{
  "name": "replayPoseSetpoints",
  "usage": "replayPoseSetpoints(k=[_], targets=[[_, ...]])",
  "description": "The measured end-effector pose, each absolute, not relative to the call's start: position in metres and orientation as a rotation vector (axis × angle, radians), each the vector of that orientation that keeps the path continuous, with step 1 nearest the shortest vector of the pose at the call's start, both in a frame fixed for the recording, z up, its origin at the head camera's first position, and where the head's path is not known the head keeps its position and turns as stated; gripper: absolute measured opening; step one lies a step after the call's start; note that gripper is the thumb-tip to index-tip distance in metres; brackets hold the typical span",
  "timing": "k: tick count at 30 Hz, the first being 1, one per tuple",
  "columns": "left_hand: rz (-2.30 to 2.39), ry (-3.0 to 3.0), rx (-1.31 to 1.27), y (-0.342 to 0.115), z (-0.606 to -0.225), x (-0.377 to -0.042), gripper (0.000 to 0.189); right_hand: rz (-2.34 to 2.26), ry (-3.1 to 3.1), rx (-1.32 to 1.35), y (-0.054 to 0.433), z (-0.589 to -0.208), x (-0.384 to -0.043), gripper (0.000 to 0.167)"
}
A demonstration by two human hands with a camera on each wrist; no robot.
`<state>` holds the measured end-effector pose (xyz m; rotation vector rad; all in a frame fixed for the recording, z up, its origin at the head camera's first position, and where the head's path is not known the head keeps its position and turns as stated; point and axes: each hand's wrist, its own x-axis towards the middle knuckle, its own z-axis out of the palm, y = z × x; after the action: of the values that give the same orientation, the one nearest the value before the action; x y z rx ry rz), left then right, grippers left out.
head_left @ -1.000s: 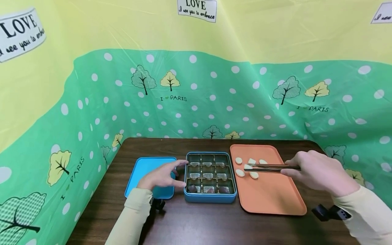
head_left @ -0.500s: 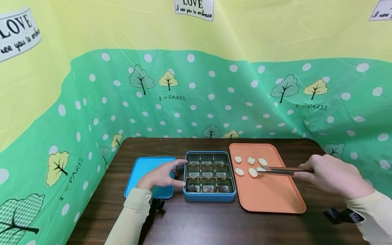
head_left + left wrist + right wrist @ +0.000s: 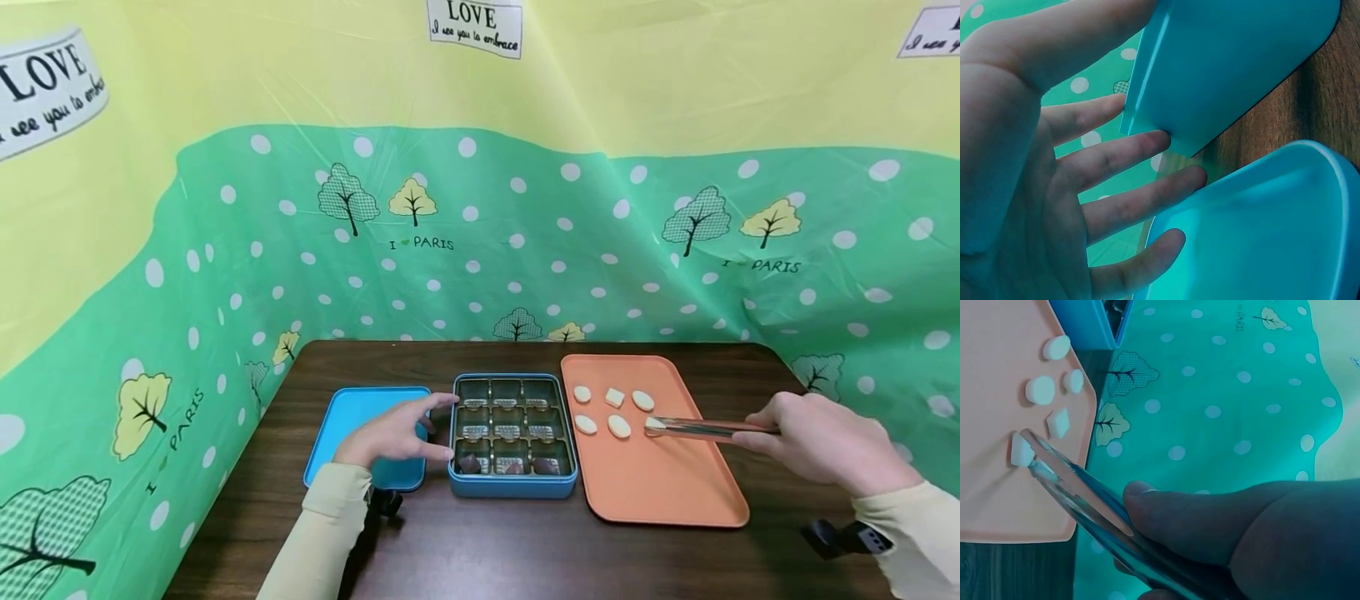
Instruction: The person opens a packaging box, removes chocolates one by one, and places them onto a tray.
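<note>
My right hand grips narrow metal tongs over the orange tray. Their serrated tips stand around a small white piece; whether it touches the tray is unclear. Several other white pieces, round and square, lie to the left of the tips. My left hand has its fingers spread, thumb and fingertips at the left side of a blue box. Inside it, a divided insert bears dark lumps in its front row. The left wrist view shows the box wall close to the fingers.
A blue lid lies partly under my left hand. The box stands between lid and tray on the dark wooden table. A printed green and yellow cloth hangs behind and along the left.
My right hand and the tongs have moved right and slightly toward me, and the white piece at the tips shifted with them to the right of the others. The left hand stays still.
</note>
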<state>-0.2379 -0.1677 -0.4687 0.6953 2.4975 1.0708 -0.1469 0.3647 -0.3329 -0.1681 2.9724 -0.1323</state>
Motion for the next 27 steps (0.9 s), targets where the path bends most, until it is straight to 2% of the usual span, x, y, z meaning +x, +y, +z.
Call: replayPoseSetpoints(k=[13,20,27], targets=[[1.089,2.481,0.704,-0.1679,-0.4692,-0.2385,0.088,-0.145,2.965,-0.123,0.3696,-0.3387,-0.148,0.032],[1.084,2.486,0.706,-0.1686,-0.4696,-0.2379,0.088,-0.151,2.952,-0.126,0.3709,-0.3385,-0.1477,0.041],[1.092,2.476,0.713,-0.1686,-0.4678,-0.2374,0.088,-0.184,2.953,-0.095,0.369,-0.3372,-0.145,0.038]])
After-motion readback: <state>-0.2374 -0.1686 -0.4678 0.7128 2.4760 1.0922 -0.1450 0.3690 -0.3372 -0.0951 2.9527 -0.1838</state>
